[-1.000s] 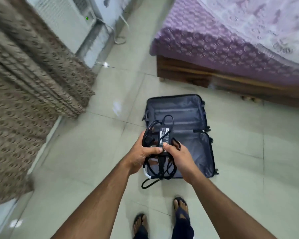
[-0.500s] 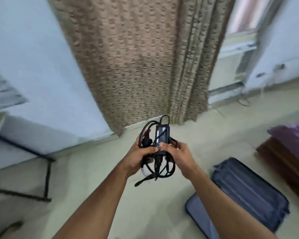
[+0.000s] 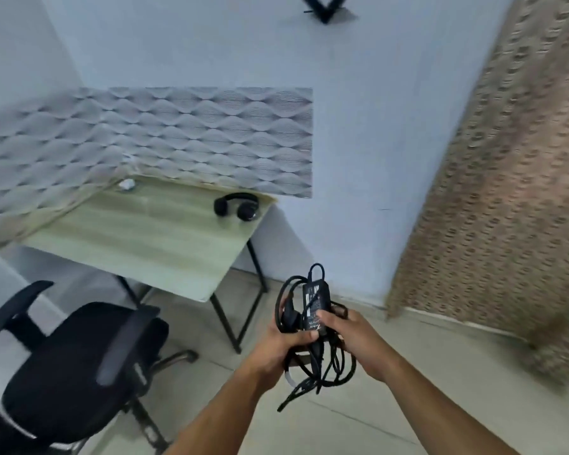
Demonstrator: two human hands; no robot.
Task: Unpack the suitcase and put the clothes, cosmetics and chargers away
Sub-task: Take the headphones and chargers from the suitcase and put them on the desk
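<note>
Beside the pale wooden worktop (image 3: 138,238), a black brick-shaped charger (image 3: 313,307) with tangled cable is clasped in both hands (image 3: 284,348) (image 3: 358,343). Dangling loops may be snagged on the black swivel chair (image 3: 79,366).

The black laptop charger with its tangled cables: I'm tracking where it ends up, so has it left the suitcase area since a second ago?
Yes. The black laptop charger, held in both hands, was over the open suitcase; now it is near the pale wooden desk.

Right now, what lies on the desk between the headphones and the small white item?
Nothing: in the head view the desk is bare between the headphones and the white item.
</note>
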